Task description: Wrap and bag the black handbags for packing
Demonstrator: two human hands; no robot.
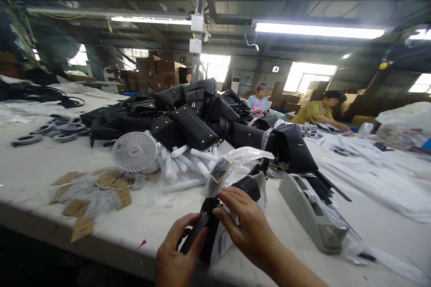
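Note:
Low at the front table edge, my left hand [178,249] grips a black handbag [197,231], its thumb and fingers on either side of a narrow black part. My right hand [247,219] pinches the same bag higher up, close to a small metal fitting. Just beyond my right fingertips, a clear plastic wrapper [218,175] stands up around a part I cannot make out clearly. A rounded black section rests behind the right hand, partly in white wrapping. My hands hide much of the bag.
Behind lies a heap of black handbags [193,128]. White rolls [182,166] and a white fan [134,151] stand before it. Brown tags [76,208] lie left, a grey tape dispenser [314,213] right. Two people [316,114] work at the far right.

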